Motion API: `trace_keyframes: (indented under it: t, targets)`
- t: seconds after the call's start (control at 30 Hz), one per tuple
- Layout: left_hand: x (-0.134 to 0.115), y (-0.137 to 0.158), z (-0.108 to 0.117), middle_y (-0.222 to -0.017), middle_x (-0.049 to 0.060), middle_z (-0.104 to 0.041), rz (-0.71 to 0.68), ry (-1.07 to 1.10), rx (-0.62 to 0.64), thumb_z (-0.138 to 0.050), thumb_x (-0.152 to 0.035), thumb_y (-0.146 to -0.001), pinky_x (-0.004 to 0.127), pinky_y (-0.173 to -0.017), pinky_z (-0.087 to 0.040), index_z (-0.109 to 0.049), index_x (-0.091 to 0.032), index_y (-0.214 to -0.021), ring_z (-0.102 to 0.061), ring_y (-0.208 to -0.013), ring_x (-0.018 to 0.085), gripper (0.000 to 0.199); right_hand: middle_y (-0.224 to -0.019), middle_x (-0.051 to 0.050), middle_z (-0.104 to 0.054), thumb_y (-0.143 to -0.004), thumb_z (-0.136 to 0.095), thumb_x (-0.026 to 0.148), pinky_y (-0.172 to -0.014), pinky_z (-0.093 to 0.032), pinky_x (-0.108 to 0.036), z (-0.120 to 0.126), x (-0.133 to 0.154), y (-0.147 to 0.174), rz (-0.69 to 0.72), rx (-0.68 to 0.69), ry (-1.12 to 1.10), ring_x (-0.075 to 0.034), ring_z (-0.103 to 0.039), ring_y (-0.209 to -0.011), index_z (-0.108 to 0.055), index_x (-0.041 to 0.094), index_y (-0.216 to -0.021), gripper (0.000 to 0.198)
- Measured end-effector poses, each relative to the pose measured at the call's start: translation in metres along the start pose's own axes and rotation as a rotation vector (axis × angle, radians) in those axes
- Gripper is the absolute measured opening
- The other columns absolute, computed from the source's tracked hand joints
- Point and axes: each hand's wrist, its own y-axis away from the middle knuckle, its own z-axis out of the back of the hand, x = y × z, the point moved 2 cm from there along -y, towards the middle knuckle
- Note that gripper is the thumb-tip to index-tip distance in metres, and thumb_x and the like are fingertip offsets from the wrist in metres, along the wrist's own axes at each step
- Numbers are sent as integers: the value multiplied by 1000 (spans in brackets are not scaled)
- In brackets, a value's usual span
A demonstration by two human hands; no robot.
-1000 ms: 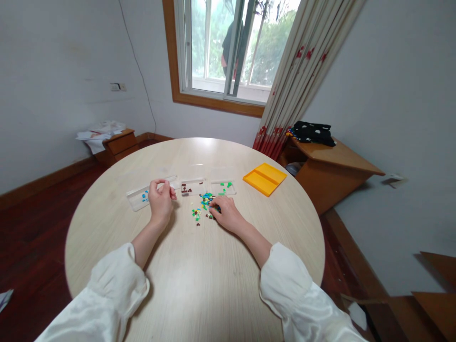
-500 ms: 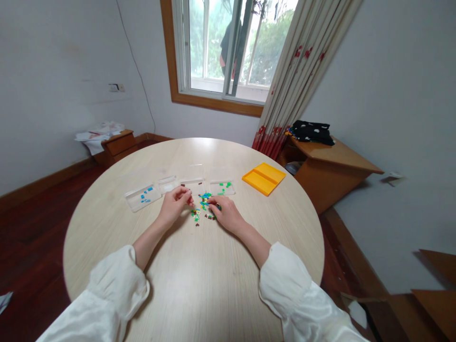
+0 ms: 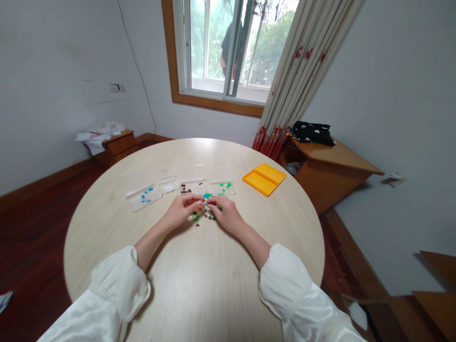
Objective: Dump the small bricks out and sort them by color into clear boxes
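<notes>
My left hand (image 3: 182, 210) reaches over the table with its fingers bent and thumb and forefinger together; what they pinch, if anything, is too small to name. Close beside it, my right hand (image 3: 228, 213) is closed in a pinch, with a small blue piece (image 3: 207, 204) at its fingertips. Around and under both hands lies a mixed pile of tiny blue, green, yellow and brown pieces (image 3: 207, 195), partly hidden by the fingers. Just behind the hands, a clear plastic box (image 3: 194, 180) has brown pieces (image 3: 185, 189) in it.
Another clear box (image 3: 133, 206) with blue pieces stands at the left, and a small clear box (image 3: 167, 180) beside it. A clear box (image 3: 233, 190) with green pieces sits behind my right hand. A yellow two-section tray (image 3: 265, 178) lies farther right on the round table (image 3: 192, 285).
My left hand has moved right and slightly down, from in front of the brown-piece box to my right fingertips. More brown pieces show in that box. My right hand has hardly moved.
</notes>
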Motion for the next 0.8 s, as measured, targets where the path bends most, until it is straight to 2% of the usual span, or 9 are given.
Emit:
trace_keyframes:
  t: [0.13,0.33,0.47,0.8]
  targets:
    - [-3,2,-4,-79,9,-72,0,37,63,-76,-44,-63,37,-75,-55,-67,-14,-91,-68,-71,20,42,-88,-4,-72,-84,-58,11,-80,-47,-31,1,3,0,8,-26,-9,-17,-62,-84,-68,20,-89,14]
    - [-11,6,-4,-78,8,-73,-17,-1,96,-74,-47,-66,36,-77,-54,-69,-14,-83,-68,-75,21,37,-83,-4,-71,-81,-61,10,-76,-47,-29,3,4,-1,-7,-41,-20,-16,-62,-80,-68,19,-86,13]
    - [-11,6,-4,-77,7,-72,-2,-8,85,-74,-46,-65,34,-75,-53,-68,-14,-79,-67,-73,19,36,-81,-3,-70,-80,-63,11,-75,-47,-29,4,7,-1,-10,-43,-31,-16,-62,-78,-68,18,-85,10]
    - [-6,5,-5,-69,2,-67,29,45,42,-78,-31,-59,27,-66,-52,-60,-15,-76,-64,-64,14,29,-80,-3,-68,-80,-67,18,-74,-47,-29,6,11,0,-16,-34,-47,-16,-60,-78,-67,19,-87,8]
